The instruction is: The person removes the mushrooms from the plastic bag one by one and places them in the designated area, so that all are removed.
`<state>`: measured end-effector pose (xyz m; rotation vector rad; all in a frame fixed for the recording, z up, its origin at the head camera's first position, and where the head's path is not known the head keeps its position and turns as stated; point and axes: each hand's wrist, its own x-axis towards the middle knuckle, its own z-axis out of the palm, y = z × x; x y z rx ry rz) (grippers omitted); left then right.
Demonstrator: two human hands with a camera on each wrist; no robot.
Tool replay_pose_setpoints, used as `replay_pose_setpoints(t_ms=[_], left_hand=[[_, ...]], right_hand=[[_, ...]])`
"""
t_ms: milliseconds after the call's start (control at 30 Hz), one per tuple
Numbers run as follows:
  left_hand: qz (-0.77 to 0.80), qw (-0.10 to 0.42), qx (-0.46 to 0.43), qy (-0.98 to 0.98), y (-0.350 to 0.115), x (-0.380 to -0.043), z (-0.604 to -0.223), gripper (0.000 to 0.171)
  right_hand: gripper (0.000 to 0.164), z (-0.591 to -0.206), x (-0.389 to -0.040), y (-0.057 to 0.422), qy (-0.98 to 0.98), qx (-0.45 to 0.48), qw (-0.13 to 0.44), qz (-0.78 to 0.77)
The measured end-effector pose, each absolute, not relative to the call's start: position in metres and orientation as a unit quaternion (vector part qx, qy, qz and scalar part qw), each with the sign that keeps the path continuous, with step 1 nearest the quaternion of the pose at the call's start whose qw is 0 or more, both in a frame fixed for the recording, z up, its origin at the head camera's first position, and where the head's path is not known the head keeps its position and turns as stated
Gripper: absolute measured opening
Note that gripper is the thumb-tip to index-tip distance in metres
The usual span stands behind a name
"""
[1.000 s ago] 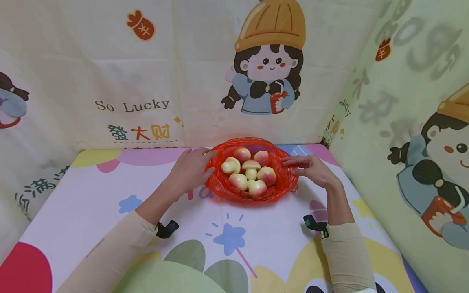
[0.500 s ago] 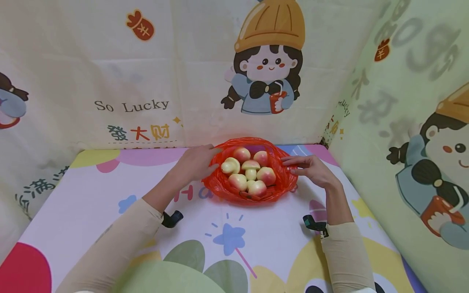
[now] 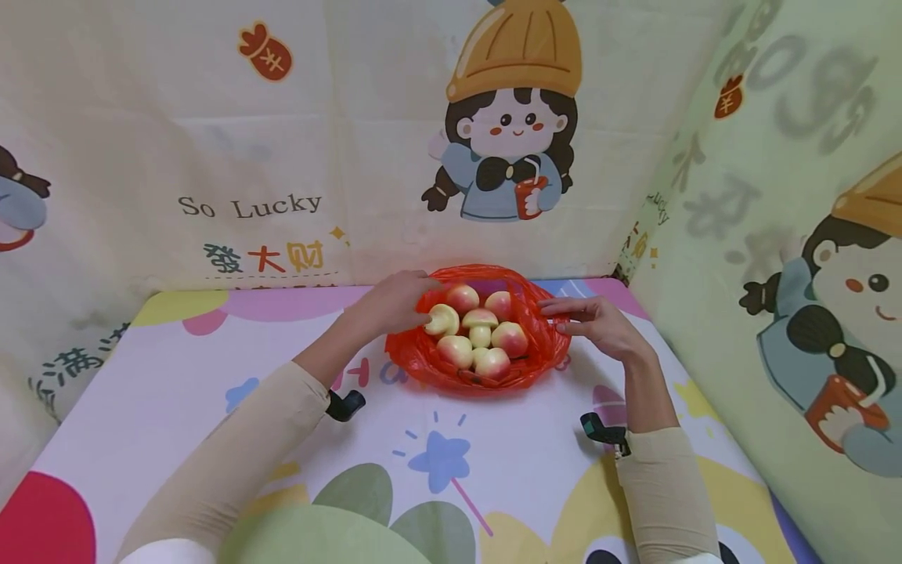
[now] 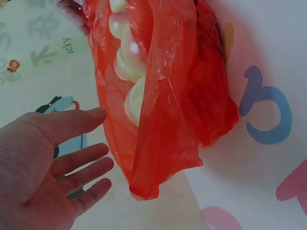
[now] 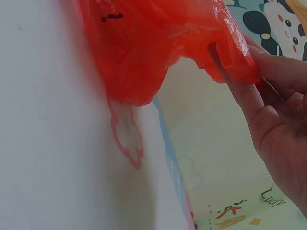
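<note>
So the left hand has its fingers loosely spread, thumb well away from the other fingers, and it isn't gripping anything. From the left wrist view the thumb tip sits right at the rim of the red plastic bag, and I honestly can't tell whether it's touching or just beside it. The right hand is the one doing some holding: thumb and fingers pinch a fold of the bag's right edge, fingers fairly straight.

The bag is on the worktop, toward the far side, between the two hands. It's thin, shiny and crinkly, mouth wide open, with a bunch of pale yellow pieces blushed pink inside. One in the middle is clearly mushroom-shaped, cap up and stem toward the person; another on the left lies with its stem pointing left. The rest look round from above (kinda peachy, tbh).

Hard-to-see stuff: the left fingertips are blurry in the head view, and the bag's bottom is hidden under the pieces. Both wrist views chop the bag off at the top. There's dark printing on it in the right wrist view, too little to read.
</note>
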<state>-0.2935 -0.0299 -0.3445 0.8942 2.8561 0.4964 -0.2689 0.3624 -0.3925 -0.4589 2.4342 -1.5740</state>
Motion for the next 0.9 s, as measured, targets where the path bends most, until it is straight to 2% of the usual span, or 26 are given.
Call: replay_pose_setpoints(t_ms=[433,633,900], left_hand=[[0.121,0.145,0.346,0.919,-0.010,-0.315,-0.345,0.062],[0.125,0.188,0.331,0.916,-0.004,-0.323,-0.350,0.067],[0.114,0.210,0.320,0.917,0.001,-0.325,-0.352,0.068]], right_hand=[[0.029,-0.392,-0.269,0.362,0.821,-0.149,0.096,-0.542],[0.031,-0.394,-0.270,0.364,0.824,-0.144,0.104,-0.538],[0.031,-0.393,-0.269,0.364,0.824,-0.149,0.108,-0.535]])
